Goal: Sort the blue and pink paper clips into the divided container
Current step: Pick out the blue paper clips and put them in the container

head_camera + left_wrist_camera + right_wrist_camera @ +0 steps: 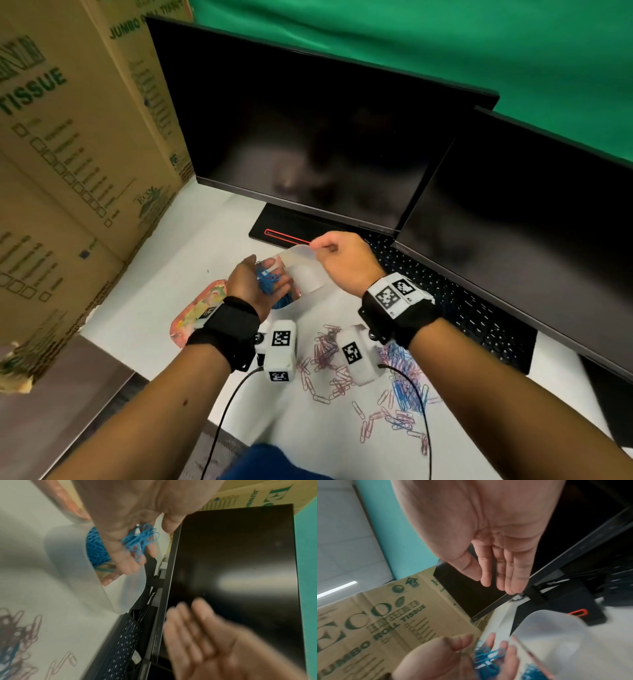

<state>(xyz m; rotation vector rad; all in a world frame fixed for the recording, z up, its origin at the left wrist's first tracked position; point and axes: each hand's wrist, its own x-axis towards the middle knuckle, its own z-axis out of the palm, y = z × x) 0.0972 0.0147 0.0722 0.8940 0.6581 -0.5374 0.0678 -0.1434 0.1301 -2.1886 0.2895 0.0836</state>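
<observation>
From the head view, the left hand (pixel 255 282) cups a bunch of blue clips (pixel 269 279) above the divided container (pixel 303 274), whose left compartment already holds blue clips. The right hand (pixel 342 262) hovers over the container's far edge, its fingers bent; loose pink clips (pixel 325 349) lie on the white table (pixel 164 329) nearer the person.

The left wrist view shows the fingers (pixel 132 562) loosely curled around the bunch.

The right wrist view shows straight, empty fingers (pixel 513 574).
</observation>
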